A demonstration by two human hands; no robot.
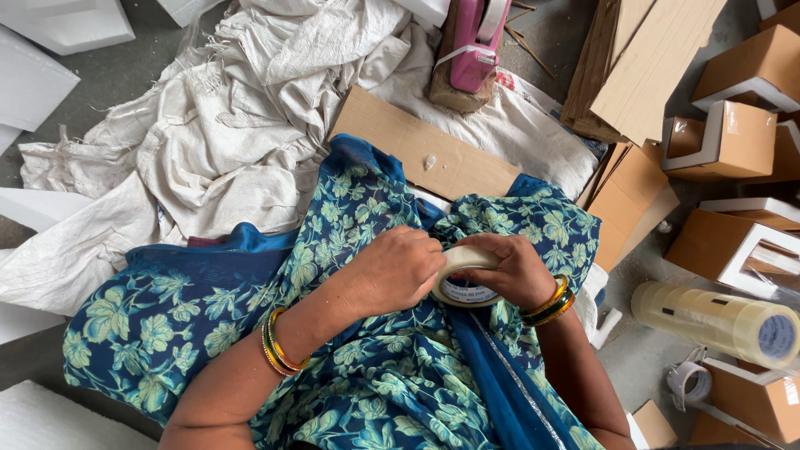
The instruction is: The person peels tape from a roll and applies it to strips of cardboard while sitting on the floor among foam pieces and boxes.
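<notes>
just right of frame centre, both the left hand [398,271] and right hand [517,268] have fingers clenched around a tape roll [461,279], which looks light, rigid, slick-faced, and best gripped by its rim.

Both forearms come up from the lower edge and meet over the lap. The left hand [398,271] is curled into a loose fist, knuckles up, its fingertips pressed against the roll [461,279]. The right hand [510,268] is closed round the roll from the other side, fingers folded over its rim. Each wrist wears bangles; both elbows are bent.
</notes>
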